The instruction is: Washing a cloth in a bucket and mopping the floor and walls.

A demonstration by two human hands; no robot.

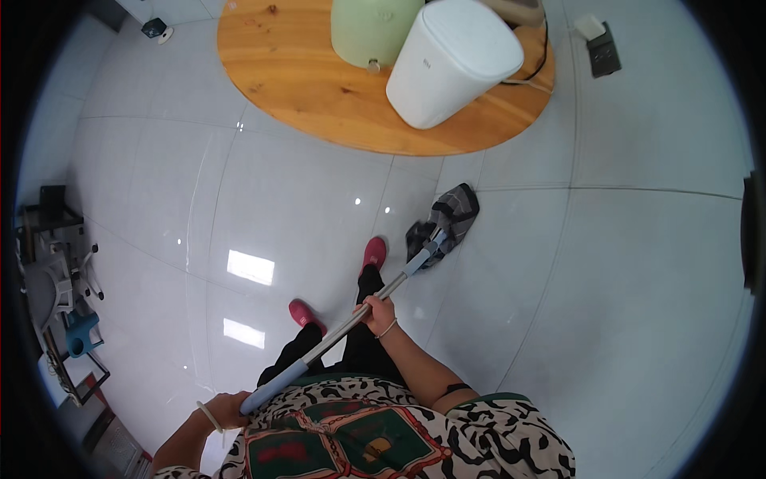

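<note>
Both my hands are on the metal pole of a mop, which slants across my front. My left hand is closed around the light-blue grip at the near end, by my waist. Farther down the shaft, my right hand is wrapped around the bare metal. The mop's head, covered by a dark plaid cloth, lies against the wall-side floor tiles just right of my red shoe, below the wooden table's edge.
An oval wooden table stands ahead, bearing a white bin-shaped container, a pale green container and a cable. A black socket box is at upper right. At far left are an office chair and a blue stool.
</note>
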